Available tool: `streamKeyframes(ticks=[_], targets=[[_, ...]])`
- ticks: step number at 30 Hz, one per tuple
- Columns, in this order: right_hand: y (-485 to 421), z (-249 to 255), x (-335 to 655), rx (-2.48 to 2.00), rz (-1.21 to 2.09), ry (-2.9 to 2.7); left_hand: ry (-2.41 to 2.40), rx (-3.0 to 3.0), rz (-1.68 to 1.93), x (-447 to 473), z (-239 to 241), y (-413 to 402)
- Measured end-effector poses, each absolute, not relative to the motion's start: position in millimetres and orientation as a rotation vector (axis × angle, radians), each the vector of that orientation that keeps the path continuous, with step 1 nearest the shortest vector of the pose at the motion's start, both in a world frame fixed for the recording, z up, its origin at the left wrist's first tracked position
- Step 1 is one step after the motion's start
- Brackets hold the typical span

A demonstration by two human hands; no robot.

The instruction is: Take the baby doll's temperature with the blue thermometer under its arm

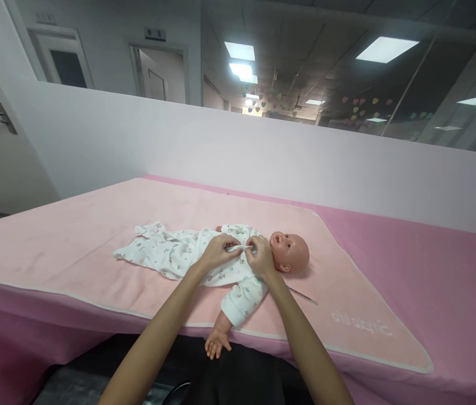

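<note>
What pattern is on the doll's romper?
The romper is white with small scattered greyish prints; head view shows it best.

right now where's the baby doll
Head view, centre: the baby doll lies on the pink blanket, head to the right; left hand and right hand pinch its romper tie.

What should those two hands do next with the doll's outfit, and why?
Probably pull the strip snug: the left hand and right hand each pinch one end of it over the chest of the doll, on its white outfit.
</note>
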State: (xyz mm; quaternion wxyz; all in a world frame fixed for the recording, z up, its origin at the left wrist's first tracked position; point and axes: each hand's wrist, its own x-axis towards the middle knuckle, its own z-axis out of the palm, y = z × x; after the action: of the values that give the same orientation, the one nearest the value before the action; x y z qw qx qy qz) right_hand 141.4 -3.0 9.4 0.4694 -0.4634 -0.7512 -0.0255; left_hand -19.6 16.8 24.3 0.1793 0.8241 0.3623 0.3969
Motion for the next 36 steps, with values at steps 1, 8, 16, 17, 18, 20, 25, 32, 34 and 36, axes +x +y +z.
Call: streamKeyframes(ticks=[1,8,16,17,18,20,25,32,34,36], targets=[[-3,10,141,-1.132,-0.058,-1.842,1.007,2.320,1.129,-20,24,16],[2,4,140,-1.157,-0.132,-1.841,0.920,2.172,1.148,-20,21,17],[3,0,139,-1.214,-0.227,-1.871,0.950,2.017,1.045,-26,24,15],[3,0,139,-1.214,-0.225,-1.873,0.954,2.021,1.030,-27,24,14],[2,0,139,-1.213,-0.221,-1.875,0.957,2.030,1.018,-28,24,14],[2,0,140,-1.205,-0.207,-1.881,0.953,2.058,1.009,-29,25,13],[2,-1,141,-1.183,-0.176,-1.885,0.902,2.105,1.000,-28,23,15],[2,-2,140,-1.173,-0.189,-1.885,0.918,2.108,1.070,-26,15,19],[1,-2,139,-1.177,-0.198,-1.883,0.956,2.149,1.084,-25,15,17],[1,-2,139,-1.183,-0.204,-1.878,0.979,2.198,1.078,-25,17,15]])
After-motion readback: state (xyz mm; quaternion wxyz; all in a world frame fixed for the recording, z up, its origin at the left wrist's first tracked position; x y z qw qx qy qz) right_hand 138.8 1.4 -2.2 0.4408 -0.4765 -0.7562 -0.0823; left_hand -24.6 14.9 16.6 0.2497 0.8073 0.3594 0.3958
